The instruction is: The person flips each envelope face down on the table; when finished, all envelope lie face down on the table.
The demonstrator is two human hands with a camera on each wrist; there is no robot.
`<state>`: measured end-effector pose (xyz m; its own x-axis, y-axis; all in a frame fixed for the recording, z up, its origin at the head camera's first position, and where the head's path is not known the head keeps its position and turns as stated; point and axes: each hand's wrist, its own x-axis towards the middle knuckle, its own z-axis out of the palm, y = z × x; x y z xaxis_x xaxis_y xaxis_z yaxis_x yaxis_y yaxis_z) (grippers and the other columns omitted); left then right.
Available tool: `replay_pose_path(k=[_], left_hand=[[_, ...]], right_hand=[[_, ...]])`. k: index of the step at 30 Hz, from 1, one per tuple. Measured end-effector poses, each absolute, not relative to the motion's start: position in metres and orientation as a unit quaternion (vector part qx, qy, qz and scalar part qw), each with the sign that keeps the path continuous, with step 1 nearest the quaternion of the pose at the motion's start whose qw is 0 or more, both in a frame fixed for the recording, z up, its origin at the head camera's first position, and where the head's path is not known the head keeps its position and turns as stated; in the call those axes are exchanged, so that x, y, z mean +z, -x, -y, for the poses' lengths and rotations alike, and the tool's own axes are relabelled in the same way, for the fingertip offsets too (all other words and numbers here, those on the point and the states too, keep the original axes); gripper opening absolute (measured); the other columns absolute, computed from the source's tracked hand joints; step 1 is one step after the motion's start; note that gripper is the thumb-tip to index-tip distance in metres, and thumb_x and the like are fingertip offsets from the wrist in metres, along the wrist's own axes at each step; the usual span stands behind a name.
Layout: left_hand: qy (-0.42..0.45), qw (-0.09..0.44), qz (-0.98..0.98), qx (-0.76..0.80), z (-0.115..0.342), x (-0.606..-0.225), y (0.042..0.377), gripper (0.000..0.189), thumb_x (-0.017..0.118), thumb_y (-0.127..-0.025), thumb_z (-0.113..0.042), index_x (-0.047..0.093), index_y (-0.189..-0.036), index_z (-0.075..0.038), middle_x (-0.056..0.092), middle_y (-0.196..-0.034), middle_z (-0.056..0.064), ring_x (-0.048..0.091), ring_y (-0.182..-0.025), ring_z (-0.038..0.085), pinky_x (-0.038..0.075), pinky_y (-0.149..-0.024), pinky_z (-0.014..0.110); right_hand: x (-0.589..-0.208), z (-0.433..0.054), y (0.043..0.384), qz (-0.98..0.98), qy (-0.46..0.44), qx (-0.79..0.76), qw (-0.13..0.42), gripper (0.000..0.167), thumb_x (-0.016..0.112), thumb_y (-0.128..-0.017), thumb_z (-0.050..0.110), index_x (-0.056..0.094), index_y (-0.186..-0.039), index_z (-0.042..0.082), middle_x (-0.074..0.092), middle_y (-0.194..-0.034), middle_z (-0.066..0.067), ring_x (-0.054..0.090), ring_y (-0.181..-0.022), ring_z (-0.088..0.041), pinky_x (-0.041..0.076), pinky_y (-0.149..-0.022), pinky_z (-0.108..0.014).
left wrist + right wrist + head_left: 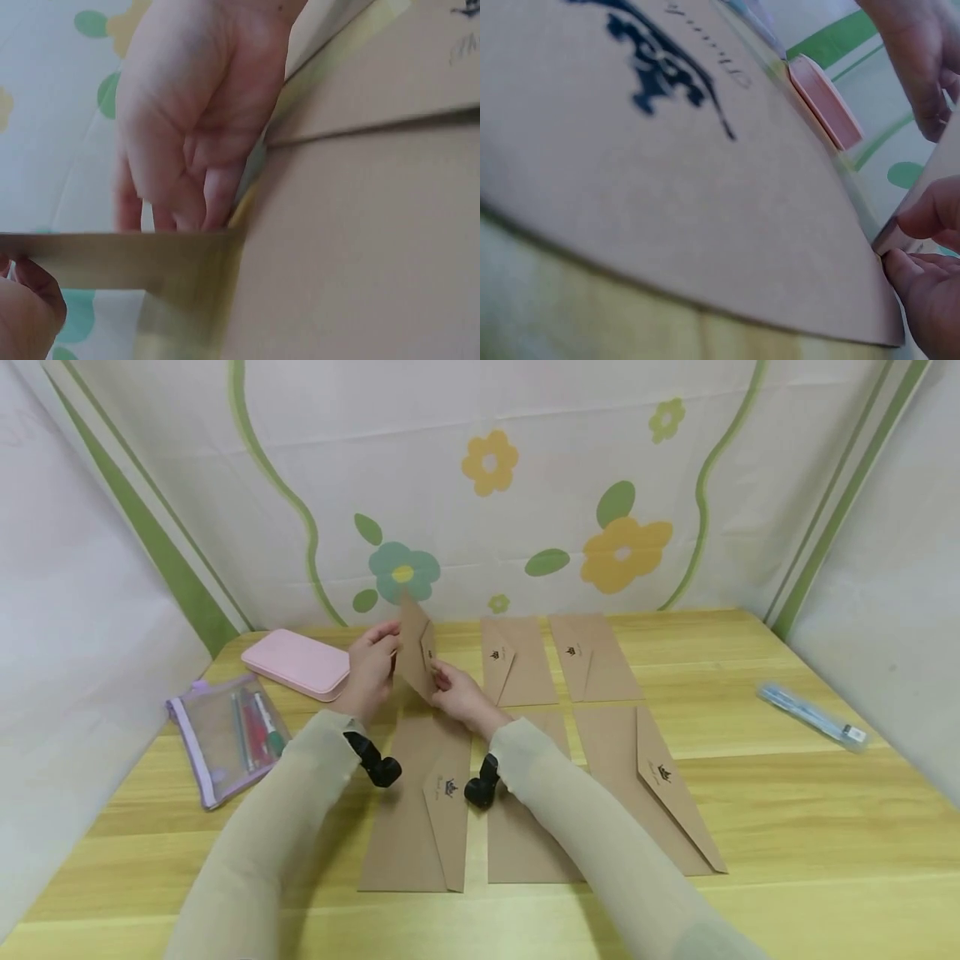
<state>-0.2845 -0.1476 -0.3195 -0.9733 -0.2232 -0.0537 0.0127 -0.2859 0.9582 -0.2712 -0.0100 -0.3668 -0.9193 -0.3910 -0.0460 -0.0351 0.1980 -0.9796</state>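
A brown paper envelope (415,652) stands on edge above the table between both hands. My left hand (371,664) holds it at the left side; in the left wrist view, curled fingers of the left hand (30,315) are against its face. The right hand (461,693) pinches the envelope near its lower right, and the right wrist view shows thumb and fingers of that right hand (930,300) together on it. Under the hands lies a flat envelope (420,810) with a crown print on its flap.
Two envelopes lie behind, the left one (525,660) beside the right one (597,660). In front are a middle envelope (528,843), partly under the right forearm, and a right envelope (637,777). A pink case (300,662), mesh pen pouch (210,727) and slim blue packet (812,716) flank them.
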Motion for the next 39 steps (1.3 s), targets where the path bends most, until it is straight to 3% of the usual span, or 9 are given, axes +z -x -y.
replay_pose_path(k=[3,7,11,15,18,22,32,39], left_hand=[[-0.083,0.074,0.614,-0.781,0.140,-0.316,0.284,0.039,0.045,-0.088,0.004,0.054,-0.126,0.000,0.055,-0.116,0.006,0.052,-0.095,0.012,0.045,-0.072,0.018],[-0.086,0.073,0.647,-0.754,0.134,-0.313,0.283,0.037,0.048,-0.089,-0.003,0.057,-0.124,-0.004,0.055,-0.122,0.008,0.051,-0.092,0.013,0.044,-0.069,0.019],[-0.086,0.065,0.668,-0.736,0.133,-0.314,0.283,0.036,0.049,-0.091,-0.007,0.058,-0.125,-0.008,0.054,-0.122,0.005,0.049,-0.085,0.010,0.039,-0.060,0.016],[-0.074,0.070,0.678,-0.728,0.133,-0.314,0.284,0.036,0.049,-0.090,-0.007,0.057,-0.125,-0.006,0.053,-0.119,0.003,0.042,-0.072,0.007,0.033,-0.055,0.015],[-0.065,0.075,0.693,-0.714,0.132,-0.316,0.286,0.035,0.049,-0.090,-0.008,0.058,-0.124,-0.007,0.052,-0.112,0.000,0.039,-0.070,0.006,0.034,-0.058,0.016],[-0.053,0.075,0.715,-0.693,0.129,-0.318,0.286,0.034,0.048,-0.091,-0.011,0.058,-0.124,-0.009,0.052,-0.104,-0.002,0.042,-0.077,0.008,0.038,-0.065,0.018],[-0.035,0.055,0.716,-0.695,0.126,-0.314,0.283,0.038,0.048,-0.090,-0.013,0.055,-0.127,-0.009,0.053,-0.125,0.013,0.048,-0.091,0.012,0.045,-0.069,0.023],[-0.026,0.056,0.712,-0.700,0.126,-0.315,0.284,0.038,0.048,-0.091,-0.013,0.055,-0.128,-0.006,0.052,-0.115,0.014,0.050,-0.084,0.012,0.046,-0.074,0.028]], right_hand=[[-0.369,0.011,0.273,-0.747,0.133,-0.634,0.152,0.067,0.046,-0.084,-0.013,0.026,-0.145,0.004,0.029,-0.148,-0.018,0.030,-0.135,-0.028,0.032,-0.106,-0.035],[-0.373,0.012,0.274,-0.737,0.122,-0.650,0.137,0.065,0.047,-0.085,-0.011,0.028,-0.145,0.005,0.032,-0.147,-0.016,0.034,-0.134,-0.024,0.034,-0.105,-0.031],[-0.372,0.012,0.273,-0.736,0.118,-0.656,0.121,0.063,0.048,-0.084,-0.009,0.031,-0.144,0.005,0.034,-0.146,-0.017,0.037,-0.132,-0.022,0.037,-0.102,-0.028],[-0.367,0.014,0.272,-0.732,0.073,-0.667,0.115,0.060,0.049,-0.084,-0.006,0.034,-0.142,0.004,0.035,-0.144,-0.018,0.036,-0.132,-0.024,0.039,-0.101,-0.032],[-0.362,0.015,0.270,-0.730,0.040,-0.674,0.110,0.055,0.050,-0.086,-0.001,0.038,-0.140,0.004,0.040,-0.141,-0.019,0.042,-0.127,-0.026,0.042,-0.099,-0.035],[-0.355,0.017,0.265,-0.739,0.039,-0.667,0.080,0.049,0.052,-0.088,0.005,0.044,-0.137,0.005,0.048,-0.136,-0.015,0.048,-0.120,-0.024,0.043,-0.097,-0.033],[-0.340,0.019,0.252,-0.708,0.070,-0.702,-0.009,0.038,0.057,-0.085,0.002,0.057,-0.123,0.001,0.059,-0.122,-0.012,0.056,-0.111,-0.022,0.049,-0.086,-0.027],[-0.343,0.019,0.251,-0.725,0.105,-0.678,-0.059,0.034,0.064,-0.082,0.001,0.061,-0.117,0.001,0.062,-0.117,-0.012,0.060,-0.106,-0.023,0.050,-0.086,-0.027]])
